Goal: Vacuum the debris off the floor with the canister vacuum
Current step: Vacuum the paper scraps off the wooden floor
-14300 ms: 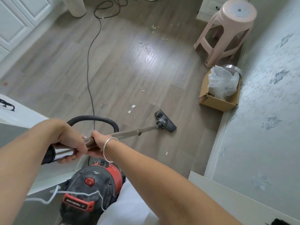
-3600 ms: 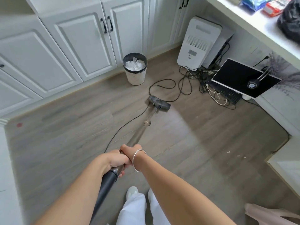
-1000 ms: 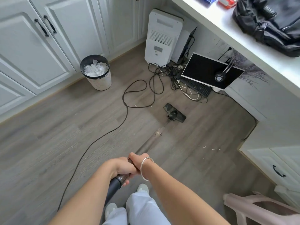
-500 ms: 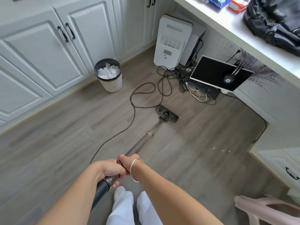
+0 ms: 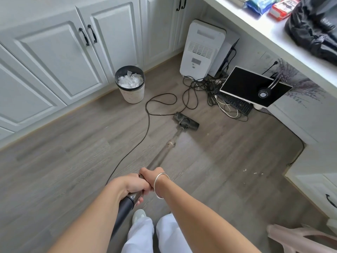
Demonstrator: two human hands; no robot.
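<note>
Both my hands grip the vacuum wand (image 5: pixel 166 148), a metal tube running forward to the dark floor head (image 5: pixel 186 123). My left hand (image 5: pixel 134 186) is wrapped around the tube just above the black hose cuff (image 5: pixel 124 209). My right hand (image 5: pixel 151 177), with a silver bangle on the wrist, holds the tube just ahead of the left. The floor head lies flat on the grey wood floor, close to a loop of black power cord (image 5: pixel 147 115). A few white debris bits (image 5: pixel 252 172) lie on the floor at the right. The canister is out of view.
A bin (image 5: pixel 130 84) full of white scraps stands by the white cabinets (image 5: pixel 60 57). A white appliance (image 5: pixel 200 52), tangled cables (image 5: pixel 200 88), a keyboard and a leaning monitor (image 5: pixel 253 86) with a headset sit under the counter (image 5: pixel 264 28). A pink stool (image 5: pixel 300 236) is at bottom right.
The floor head has slid slightly left and forward toward the cord loop over the last second. Both hands keep the same grip on the wand.
</note>
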